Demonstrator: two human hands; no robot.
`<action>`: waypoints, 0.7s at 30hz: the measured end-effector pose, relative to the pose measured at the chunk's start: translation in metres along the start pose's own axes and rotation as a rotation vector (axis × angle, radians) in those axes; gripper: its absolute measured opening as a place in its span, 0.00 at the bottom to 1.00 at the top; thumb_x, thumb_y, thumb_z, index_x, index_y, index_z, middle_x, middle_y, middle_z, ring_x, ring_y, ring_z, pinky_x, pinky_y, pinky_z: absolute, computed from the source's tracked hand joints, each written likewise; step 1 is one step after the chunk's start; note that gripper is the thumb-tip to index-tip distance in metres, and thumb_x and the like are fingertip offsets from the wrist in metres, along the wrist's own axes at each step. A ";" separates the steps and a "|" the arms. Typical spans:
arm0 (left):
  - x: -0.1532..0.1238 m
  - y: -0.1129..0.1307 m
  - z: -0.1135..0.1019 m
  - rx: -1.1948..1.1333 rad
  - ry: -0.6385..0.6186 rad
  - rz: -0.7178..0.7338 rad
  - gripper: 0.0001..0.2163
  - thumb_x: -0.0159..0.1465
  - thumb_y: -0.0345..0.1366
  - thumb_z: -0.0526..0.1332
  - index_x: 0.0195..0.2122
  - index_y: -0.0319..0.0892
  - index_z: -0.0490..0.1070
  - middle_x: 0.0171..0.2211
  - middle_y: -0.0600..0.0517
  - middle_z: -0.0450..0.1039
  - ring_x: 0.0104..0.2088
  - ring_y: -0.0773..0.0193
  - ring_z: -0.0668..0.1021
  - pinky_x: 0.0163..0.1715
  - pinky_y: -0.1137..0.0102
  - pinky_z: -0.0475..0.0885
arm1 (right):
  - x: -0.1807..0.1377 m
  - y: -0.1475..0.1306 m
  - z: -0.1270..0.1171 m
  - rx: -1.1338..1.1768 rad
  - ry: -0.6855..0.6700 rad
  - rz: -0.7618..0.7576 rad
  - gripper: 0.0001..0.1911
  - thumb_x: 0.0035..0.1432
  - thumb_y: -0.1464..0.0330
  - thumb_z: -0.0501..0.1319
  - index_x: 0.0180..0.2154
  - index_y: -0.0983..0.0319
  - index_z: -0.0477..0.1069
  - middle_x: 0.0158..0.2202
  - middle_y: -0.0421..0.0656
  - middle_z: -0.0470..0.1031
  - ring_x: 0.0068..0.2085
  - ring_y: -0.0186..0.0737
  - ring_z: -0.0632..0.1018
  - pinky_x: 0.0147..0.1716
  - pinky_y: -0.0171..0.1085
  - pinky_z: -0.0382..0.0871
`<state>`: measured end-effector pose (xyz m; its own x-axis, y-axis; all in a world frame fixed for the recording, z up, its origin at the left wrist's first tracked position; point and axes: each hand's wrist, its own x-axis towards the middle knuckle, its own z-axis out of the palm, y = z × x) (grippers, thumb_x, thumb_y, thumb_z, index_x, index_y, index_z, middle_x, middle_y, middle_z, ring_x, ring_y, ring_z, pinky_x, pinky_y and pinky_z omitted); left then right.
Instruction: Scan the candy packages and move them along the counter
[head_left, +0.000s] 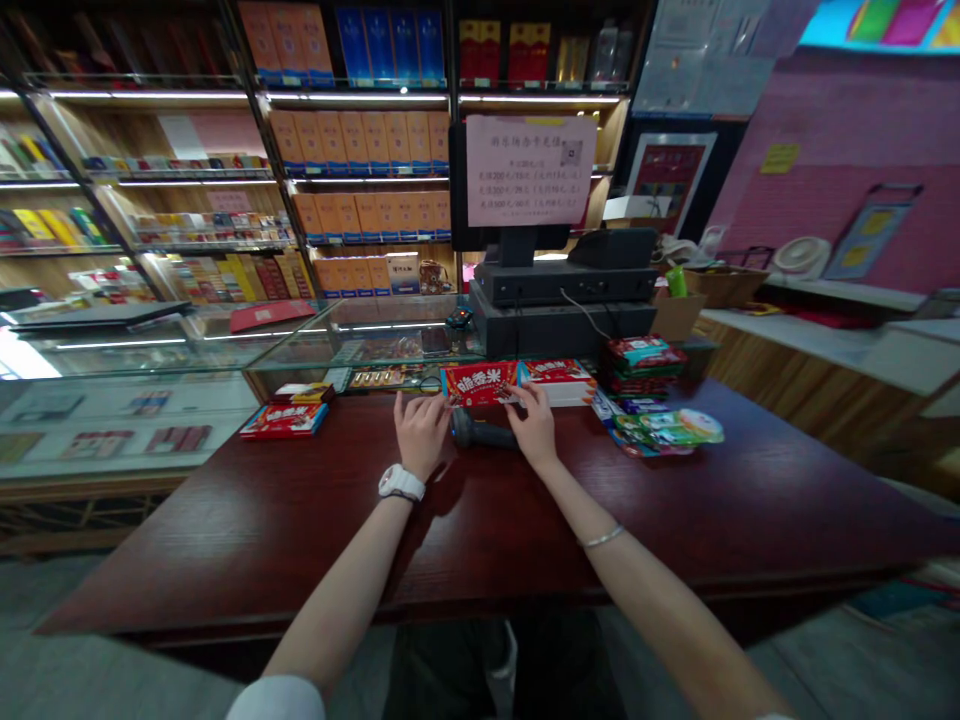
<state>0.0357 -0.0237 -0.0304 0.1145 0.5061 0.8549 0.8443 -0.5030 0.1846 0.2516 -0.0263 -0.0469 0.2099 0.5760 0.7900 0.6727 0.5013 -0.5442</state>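
Observation:
My left hand (420,428) rests on the dark red counter (480,530), fingers spread, just left of a red snack packet (480,382) and holding nothing. My right hand (534,420) reaches to the packet's right end, where its fingertips touch the edge. A dark handheld scanner (480,433) lies on the counter between the two hands. A white watch is on my left wrist and a thin bracelet on my right.
A second red-and-white box (559,380) sits beside the packet. Another red packet (285,418) lies at the left. Stacked snack packs (643,365) and green packets (667,428) lie to the right. Behind stand a till with monitor (559,270), a glass display case (367,345) and stocked shelves.

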 end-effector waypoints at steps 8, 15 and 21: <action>0.000 0.004 -0.005 0.095 -0.117 -0.019 0.19 0.69 0.36 0.57 0.60 0.51 0.70 0.47 0.49 0.81 0.51 0.53 0.77 0.69 0.45 0.48 | -0.009 -0.004 0.007 -0.061 -0.124 -0.070 0.22 0.60 0.73 0.56 0.54 0.57 0.75 0.61 0.51 0.65 0.63 0.50 0.68 0.63 0.53 0.63; -0.004 0.009 0.000 0.115 -0.210 0.002 0.20 0.67 0.32 0.57 0.60 0.50 0.71 0.59 0.45 0.73 0.60 0.49 0.72 0.67 0.43 0.52 | -0.014 -0.001 0.012 -0.137 -0.186 -0.059 0.25 0.58 0.75 0.56 0.56 0.57 0.73 0.68 0.49 0.59 0.69 0.54 0.59 0.65 0.62 0.56; -0.006 0.011 0.001 0.134 -0.223 -0.016 0.24 0.66 0.33 0.58 0.64 0.48 0.66 0.61 0.43 0.70 0.62 0.46 0.69 0.67 0.42 0.51 | -0.015 0.000 0.015 -0.148 -0.219 -0.063 0.31 0.57 0.74 0.57 0.62 0.56 0.67 0.70 0.49 0.54 0.70 0.55 0.57 0.66 0.60 0.56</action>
<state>0.0452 -0.0317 -0.0335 0.2007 0.6625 0.7217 0.9070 -0.4041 0.1187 0.2376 -0.0260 -0.0630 0.0168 0.6809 0.7322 0.7795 0.4497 -0.4360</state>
